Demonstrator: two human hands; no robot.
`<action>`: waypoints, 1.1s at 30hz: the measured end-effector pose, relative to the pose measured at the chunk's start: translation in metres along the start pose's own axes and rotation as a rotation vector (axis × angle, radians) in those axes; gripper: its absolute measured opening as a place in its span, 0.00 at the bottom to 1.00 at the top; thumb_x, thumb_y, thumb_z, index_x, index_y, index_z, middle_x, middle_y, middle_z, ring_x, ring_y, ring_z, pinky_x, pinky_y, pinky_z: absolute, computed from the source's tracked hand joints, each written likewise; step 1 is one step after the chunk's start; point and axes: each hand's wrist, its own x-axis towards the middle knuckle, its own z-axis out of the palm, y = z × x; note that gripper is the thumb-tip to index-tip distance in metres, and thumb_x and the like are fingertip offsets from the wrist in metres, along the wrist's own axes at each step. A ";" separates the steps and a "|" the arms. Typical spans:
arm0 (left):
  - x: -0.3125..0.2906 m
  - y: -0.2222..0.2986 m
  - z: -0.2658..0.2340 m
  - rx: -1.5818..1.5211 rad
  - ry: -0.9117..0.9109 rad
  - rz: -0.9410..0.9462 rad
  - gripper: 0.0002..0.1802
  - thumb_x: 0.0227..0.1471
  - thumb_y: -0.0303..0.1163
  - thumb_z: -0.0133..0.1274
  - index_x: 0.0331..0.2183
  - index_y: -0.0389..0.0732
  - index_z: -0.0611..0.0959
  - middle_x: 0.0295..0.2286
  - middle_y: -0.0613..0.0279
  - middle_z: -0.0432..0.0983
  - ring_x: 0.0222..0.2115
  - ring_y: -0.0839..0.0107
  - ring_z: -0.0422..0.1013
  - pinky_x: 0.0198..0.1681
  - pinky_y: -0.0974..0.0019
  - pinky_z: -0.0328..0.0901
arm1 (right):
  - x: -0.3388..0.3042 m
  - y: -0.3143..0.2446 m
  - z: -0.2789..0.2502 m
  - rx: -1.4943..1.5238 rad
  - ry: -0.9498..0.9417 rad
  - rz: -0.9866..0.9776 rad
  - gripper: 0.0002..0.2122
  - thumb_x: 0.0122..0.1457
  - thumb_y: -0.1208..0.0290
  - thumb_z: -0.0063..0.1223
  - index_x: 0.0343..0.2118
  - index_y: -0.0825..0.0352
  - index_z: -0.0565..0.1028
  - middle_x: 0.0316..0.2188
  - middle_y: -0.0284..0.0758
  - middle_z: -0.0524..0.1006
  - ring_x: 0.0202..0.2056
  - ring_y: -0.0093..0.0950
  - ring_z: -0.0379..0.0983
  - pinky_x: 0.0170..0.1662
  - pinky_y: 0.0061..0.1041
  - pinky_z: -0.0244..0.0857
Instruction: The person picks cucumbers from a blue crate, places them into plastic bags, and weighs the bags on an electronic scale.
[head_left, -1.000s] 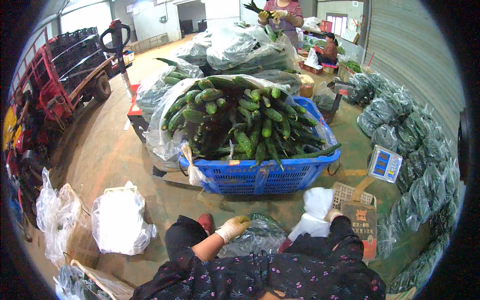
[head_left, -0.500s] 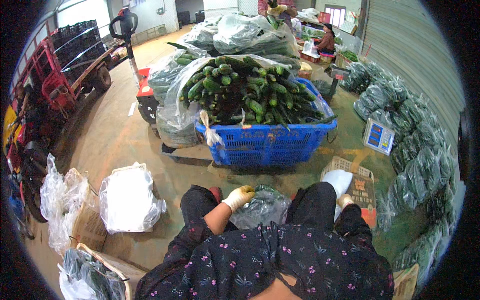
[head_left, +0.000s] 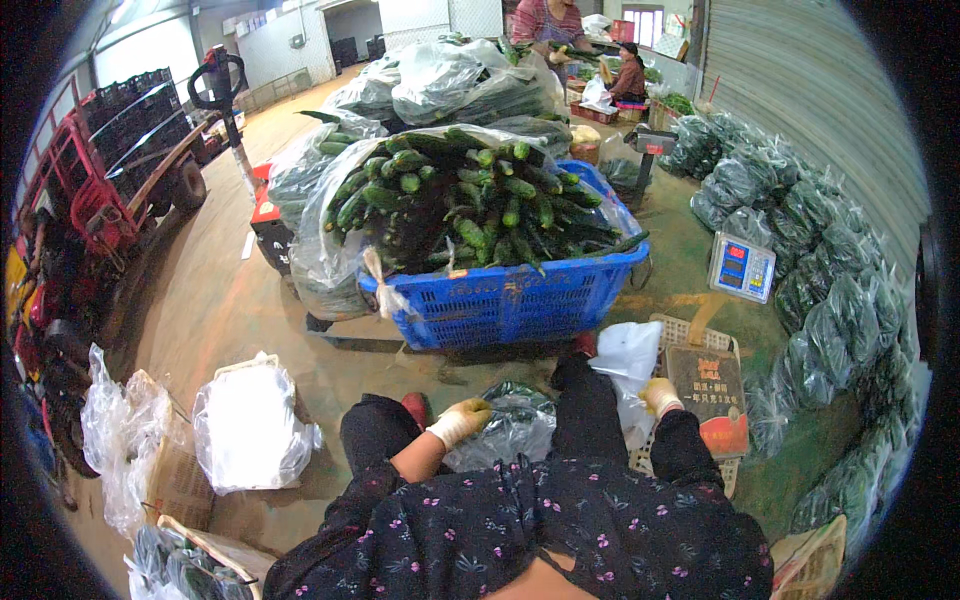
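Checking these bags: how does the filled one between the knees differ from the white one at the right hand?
The filled bag is see-through, showing dark green contents; the white bag is cloudy, with no contents visible. The filled bag looks rounded; the white bag, limp and crumpled. Both look like thin plastic.

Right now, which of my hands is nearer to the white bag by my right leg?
Right. Your right hand is at the right edge of the white bag, seemingly touching it. Your left hand is farther left, beyond your right leg, at the clear bag.
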 end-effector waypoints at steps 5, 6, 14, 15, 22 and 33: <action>-0.014 -0.030 -0.010 -0.094 0.033 -0.096 0.23 0.52 0.44 0.48 0.45 0.41 0.81 0.33 0.55 0.80 0.33 0.67 0.75 0.39 0.65 0.68 | -0.042 -0.071 -0.126 0.766 0.185 0.307 0.18 0.51 0.54 0.58 0.28 0.68 0.79 0.25 0.41 0.80 0.26 0.35 0.77 0.33 0.32 0.69; -0.011 -0.032 -0.011 -0.089 0.056 -0.111 0.22 0.52 0.44 0.48 0.44 0.41 0.81 0.33 0.55 0.80 0.33 0.66 0.75 0.39 0.64 0.68 | -0.045 -0.074 -0.133 0.928 0.266 0.309 0.18 0.51 0.54 0.59 0.28 0.69 0.78 0.24 0.41 0.79 0.25 0.34 0.77 0.32 0.32 0.69; -0.023 0.023 -0.014 -0.343 0.113 -0.038 0.17 0.54 0.37 0.50 0.42 0.37 0.80 0.33 0.61 0.79 0.31 0.73 0.73 0.37 0.69 0.68 | -0.018 -0.057 -0.065 1.253 0.392 0.271 0.11 0.53 0.66 0.58 0.23 0.67 0.71 0.16 0.30 0.69 0.17 0.25 0.62 0.22 0.30 0.60; -0.026 0.017 -0.017 -0.411 0.103 -0.042 0.16 0.55 0.37 0.51 0.41 0.37 0.81 0.33 0.63 0.79 0.30 0.76 0.73 0.36 0.71 0.68 | -0.014 -0.076 -0.094 1.098 0.533 0.034 0.13 0.53 0.66 0.59 0.19 0.67 0.70 0.15 0.28 0.68 0.16 0.24 0.57 0.23 0.30 0.58; -0.030 0.060 -0.016 -0.585 -0.006 0.105 0.13 0.57 0.36 0.49 0.38 0.37 0.80 0.30 0.62 0.78 0.31 0.73 0.74 0.36 0.70 0.70 | -0.006 -0.136 -0.171 0.813 0.474 -0.096 0.16 0.53 0.61 0.56 0.21 0.71 0.72 0.20 0.48 0.73 0.25 0.37 0.72 0.32 0.38 0.62; -0.042 0.012 -0.011 -0.862 -0.068 0.051 0.17 0.59 0.44 0.49 0.38 0.39 0.81 0.31 0.66 0.78 0.29 0.76 0.73 0.34 0.73 0.68 | -0.035 -0.191 -0.250 1.434 0.313 -0.337 0.11 0.61 0.61 0.53 0.25 0.62 0.73 0.16 0.21 0.64 0.15 0.13 0.58 0.15 0.17 0.49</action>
